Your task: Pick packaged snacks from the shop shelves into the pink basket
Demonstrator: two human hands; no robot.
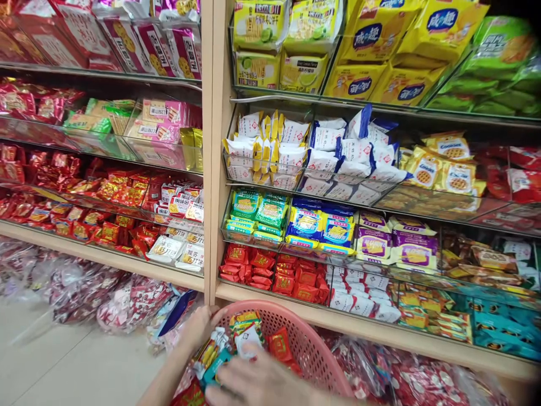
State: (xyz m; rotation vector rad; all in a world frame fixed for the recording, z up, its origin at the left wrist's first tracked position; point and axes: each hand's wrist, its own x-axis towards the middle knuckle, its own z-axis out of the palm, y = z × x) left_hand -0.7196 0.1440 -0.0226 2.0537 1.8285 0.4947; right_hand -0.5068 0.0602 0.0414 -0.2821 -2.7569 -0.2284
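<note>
A pink plastic basket with a perforated wall sits low in front of the shelves. My left hand is closed at the basket's left rim, its fingertips partly hidden. Inside lie small snack packets: a teal packet, a white packet, a red packet and a green-yellow packet. My right hand, blurred by motion, is over the packets near the teal one. Its fingers look stretched out, and nothing shows in them.
Shelves with clear bins hold many wrapped snacks, including red packets, white packets and green packets. A wooden upright divides the shelving. Bagged goods lie beneath the bottom shelf, beside the tiled floor.
</note>
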